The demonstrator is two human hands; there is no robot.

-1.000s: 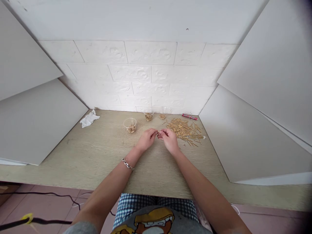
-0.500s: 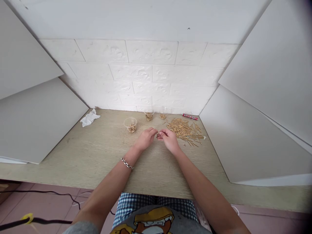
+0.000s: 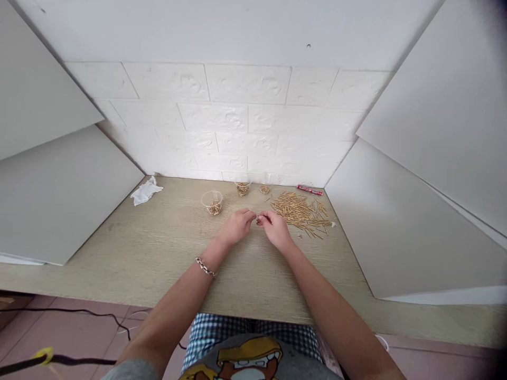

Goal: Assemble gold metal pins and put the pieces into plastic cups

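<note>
Over the middle of the table, my left hand (image 3: 238,226) and my right hand (image 3: 274,228) meet fingertip to fingertip, both closed in a pinch. What the left fingers hold is too small to make out. A tiny dark bit shows at the right fingertips, its kind unclear. Just right of my right hand spreads a loose pile of thin gold-coloured metal rods (image 3: 295,210). Beyond my left hand stands a clear plastic cup (image 3: 206,199) with small gold-coloured pieces (image 3: 214,209) in it.
Farther back are a second clear cup (image 3: 243,188) of gold-coloured pieces and a small clear container (image 3: 264,188). A red tube (image 3: 309,190) lies at the back right, a crumpled white tissue (image 3: 146,191) at the back left. Grey panels (image 3: 428,221) flank the table (image 3: 158,258).
Both hands stay almost in place, still pinched; the fingertips have shifted only slightly. The cups and the rod pile look the same.
</note>
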